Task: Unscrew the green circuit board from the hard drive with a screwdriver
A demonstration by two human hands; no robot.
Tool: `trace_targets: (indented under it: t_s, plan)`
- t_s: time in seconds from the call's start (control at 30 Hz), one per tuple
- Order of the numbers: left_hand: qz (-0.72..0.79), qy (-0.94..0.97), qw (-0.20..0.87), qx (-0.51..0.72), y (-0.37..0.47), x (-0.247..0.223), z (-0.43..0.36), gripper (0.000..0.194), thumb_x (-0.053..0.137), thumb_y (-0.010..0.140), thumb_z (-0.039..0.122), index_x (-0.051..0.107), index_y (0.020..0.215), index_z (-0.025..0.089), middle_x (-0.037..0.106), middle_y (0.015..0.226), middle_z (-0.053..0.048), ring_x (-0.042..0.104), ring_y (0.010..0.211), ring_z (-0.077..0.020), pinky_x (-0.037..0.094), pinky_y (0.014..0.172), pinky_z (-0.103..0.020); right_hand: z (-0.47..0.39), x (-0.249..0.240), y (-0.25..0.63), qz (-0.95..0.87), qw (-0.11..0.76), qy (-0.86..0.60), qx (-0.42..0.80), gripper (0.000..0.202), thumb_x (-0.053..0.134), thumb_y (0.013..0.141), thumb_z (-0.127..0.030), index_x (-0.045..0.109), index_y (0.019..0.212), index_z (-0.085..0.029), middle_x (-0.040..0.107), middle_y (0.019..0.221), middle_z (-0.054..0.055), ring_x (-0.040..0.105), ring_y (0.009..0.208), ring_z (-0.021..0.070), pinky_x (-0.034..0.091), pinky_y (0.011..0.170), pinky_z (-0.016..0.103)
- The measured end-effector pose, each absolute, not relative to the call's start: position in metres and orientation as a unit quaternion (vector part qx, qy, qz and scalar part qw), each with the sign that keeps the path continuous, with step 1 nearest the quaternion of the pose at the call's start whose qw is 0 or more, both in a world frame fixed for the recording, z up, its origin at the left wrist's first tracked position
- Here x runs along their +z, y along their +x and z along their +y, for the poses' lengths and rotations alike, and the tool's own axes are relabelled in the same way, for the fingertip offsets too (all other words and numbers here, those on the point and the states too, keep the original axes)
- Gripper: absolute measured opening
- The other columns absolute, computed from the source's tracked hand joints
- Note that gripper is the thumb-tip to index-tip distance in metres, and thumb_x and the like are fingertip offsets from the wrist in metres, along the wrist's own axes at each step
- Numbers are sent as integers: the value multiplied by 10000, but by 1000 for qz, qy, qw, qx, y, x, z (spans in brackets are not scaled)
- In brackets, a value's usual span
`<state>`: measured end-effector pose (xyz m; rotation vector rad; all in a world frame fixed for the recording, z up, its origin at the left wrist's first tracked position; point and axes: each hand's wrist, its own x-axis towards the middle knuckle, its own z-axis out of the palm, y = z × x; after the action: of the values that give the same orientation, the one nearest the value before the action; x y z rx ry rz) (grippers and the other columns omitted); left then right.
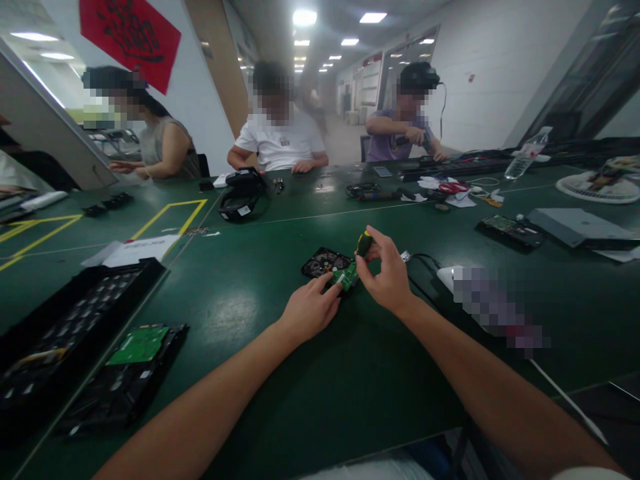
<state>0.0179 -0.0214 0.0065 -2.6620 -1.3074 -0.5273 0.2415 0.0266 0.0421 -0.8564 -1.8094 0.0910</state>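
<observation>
A hard drive (320,260) lies on the green table in front of me, its round motor area and a green circuit board (344,276) facing up. My left hand (309,308) rests at its near side, fingers stretched out with the tips on the board. My right hand (386,270) is closed round the black and yellow handle of a screwdriver (365,245), held upright over the board's right end. The screwdriver's shaft and tip are hidden by my fingers.
To the left lie another hard drive (139,345) and a long black tray (75,333) of small parts. A white power strip (447,275) with cables sits at the right. Further right are a third drive (510,231) and a grey metal box (583,228). Several people sit across the table.
</observation>
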Motion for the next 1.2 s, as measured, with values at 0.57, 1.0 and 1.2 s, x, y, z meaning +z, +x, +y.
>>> trace_targets:
  t_s: [0.57, 1.0, 1.2]
  plan:
    - [-439, -879, 70, -173, 19, 5, -21, 387, 511, 1041, 330, 587, 1401, 212, 558, 1479, -179, 644, 1237, -308, 600, 990, -473, 26, 44, 241, -756, 551, -353, 12, 594, 686, 965, -278, 436, 1502, -322, 583, 1271, 94, 644, 852, 186, 638, 732, 390]
    - [-449, -870, 19, -201, 20, 7, -21, 452, 571, 1000, 306, 554, 1442, 212, 546, 1473, -151, 613, 1270, -312, 570, 1050, -483, 26, 45, 242, -765, 542, -348, 17, 620, 650, 978, -255, 408, 1544, -328, 570, 1280, 97, 635, 890, 197, 634, 786, 411]
    - [-449, -868, 10, -210, 19, 4, -19, 480, 566, 1001, 310, 535, 1470, 214, 520, 1514, -151, 592, 1304, -317, 555, 1076, -493, 25, 45, 241, -764, 542, -349, 26, 619, 636, 982, -245, 398, 1547, -334, 565, 1272, 95, 638, 901, 198, 639, 782, 408]
